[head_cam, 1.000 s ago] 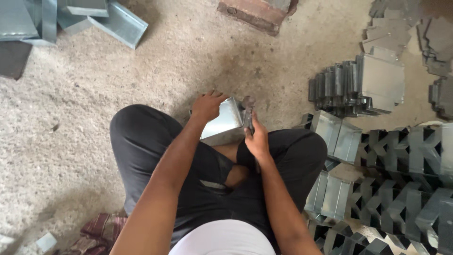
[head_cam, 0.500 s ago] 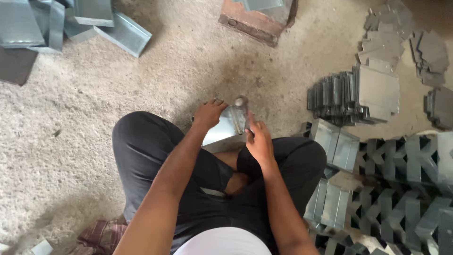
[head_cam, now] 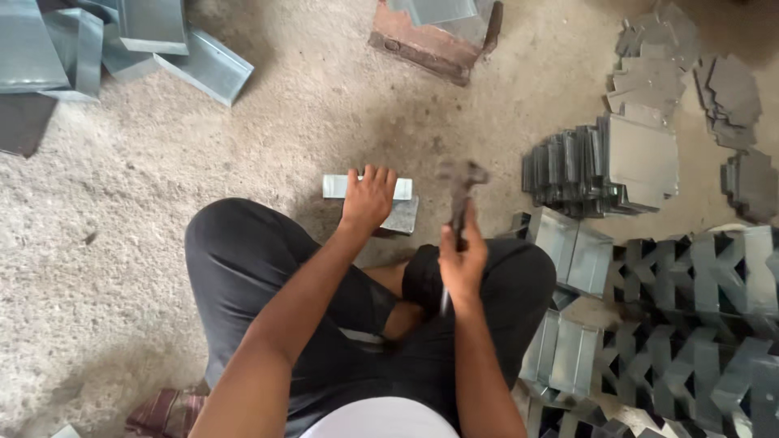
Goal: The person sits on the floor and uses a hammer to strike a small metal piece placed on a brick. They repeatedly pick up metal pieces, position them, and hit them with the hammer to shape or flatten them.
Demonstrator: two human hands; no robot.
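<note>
A folded sheet-metal piece [head_cam: 369,199] lies on the rough concrete floor [head_cam: 162,227] just in front of the seated person's knees. It is pale grey and shiny, with a long turned-up flange along its far edge and a duller speckled face toward the near right corner.

The left hand [head_cam: 367,197] covers most of its middle, so the full shape is hard to read, and whether it is a box or an open channel cannot be told. The hammer [head_cam: 459,203] is blurred at its head, and its handle runs down behind the right hand [head_cam: 462,259], with the lower end showing against the dark trousers.

The left hand rests flat on the metal piece, fingers spread and pressing it to the floor. The right hand is closed tight around the hammer handle, holding the head raised just to the right of the piece, not touching it.

A row of flat cut blanks [head_cam: 600,166] stands well apart to the right.
</note>
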